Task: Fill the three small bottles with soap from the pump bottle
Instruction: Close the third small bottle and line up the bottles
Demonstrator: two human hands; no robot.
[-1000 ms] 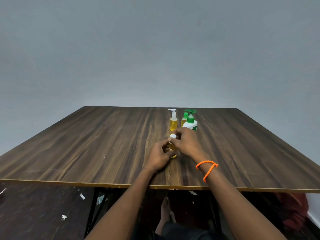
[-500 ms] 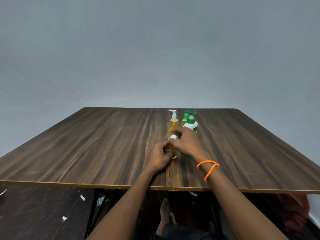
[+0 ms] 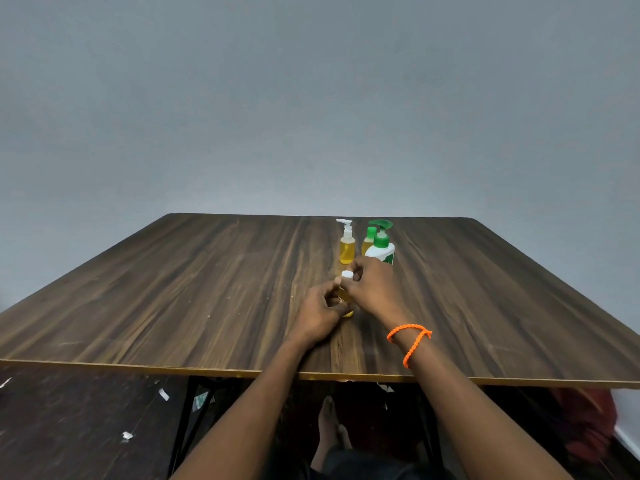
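Small bottle (image 3: 346, 299): upright on desk (image 3: 173, 289), midway between near and far edges, yellow liquid inside.
Left hand (image 3: 320, 315): fingers curled round bottle body, as a second ago.
Right hand (image 3: 375, 289): fingers pinching white cap (image 3: 347, 275); grip barely shifted since, likely twisting cap.
Pump bottle (image 3: 381, 249), white-pump bottle (image 3: 347, 245), green-capped bottle (image 3: 369, 239): grouped toward far edge, unmoved.

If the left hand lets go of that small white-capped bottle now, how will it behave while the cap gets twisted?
The small bottle looks narrow and tall, so it would probably tip or spin under the right hand working its white cap. It holds yellow liquid, so likely some weight. Smooth plastic, possibly slippery; the left hand steadying its body seems sensible.
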